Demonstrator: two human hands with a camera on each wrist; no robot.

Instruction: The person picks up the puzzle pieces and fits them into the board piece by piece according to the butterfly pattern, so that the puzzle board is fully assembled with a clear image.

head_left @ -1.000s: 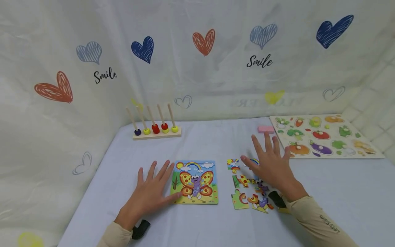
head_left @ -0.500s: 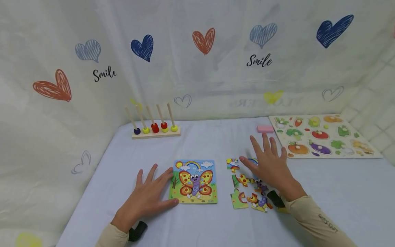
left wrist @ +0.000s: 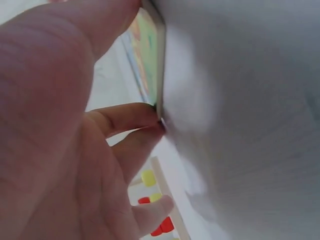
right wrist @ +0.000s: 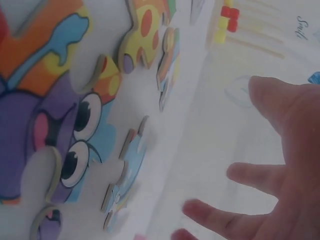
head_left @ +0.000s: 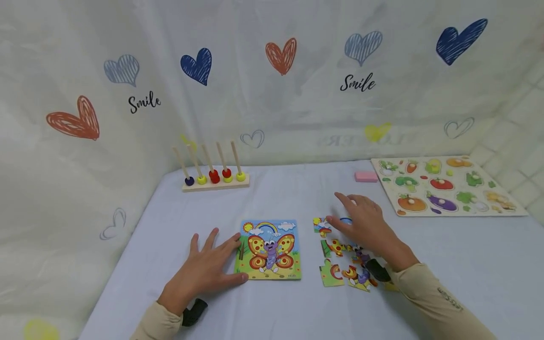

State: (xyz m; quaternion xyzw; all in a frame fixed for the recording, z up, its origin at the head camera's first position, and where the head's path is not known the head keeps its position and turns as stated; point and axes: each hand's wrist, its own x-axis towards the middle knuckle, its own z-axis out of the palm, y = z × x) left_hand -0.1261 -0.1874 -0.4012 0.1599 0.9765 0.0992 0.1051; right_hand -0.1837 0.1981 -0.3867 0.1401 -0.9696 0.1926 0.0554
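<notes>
In the head view, a square butterfly picture board (head_left: 270, 257) lies flat on the table. My left hand (head_left: 201, 271) is at its left side, fingers spread, with thumb and index fingertips at its edge; the left wrist view shows the same board (left wrist: 149, 55) edge-on with fingertips against its side. To the right lie loose butterfly puzzle pieces, among them a green corner piece (head_left: 330, 276) and a sun piece (head_left: 320, 224). Over these hovers my right hand (head_left: 365, 224), partly hiding several, its fingers loosely bent around nothing. Its wrist view shows a purple face piece (right wrist: 47, 130) beneath.
At the back left stands a wooden bead abacus (head_left: 216, 186) with upright pegs. A vegetable peg puzzle (head_left: 446, 196) lies at the back right, beside a pink block (head_left: 366, 177). Behind the table hangs a white curtain (head_left: 238, 108) printed with hearts.
My right hand has dipped toward the puzzle pieces, its spread fingers drawing together and bending. My left index finger has bent in toward the board's left edge.
</notes>
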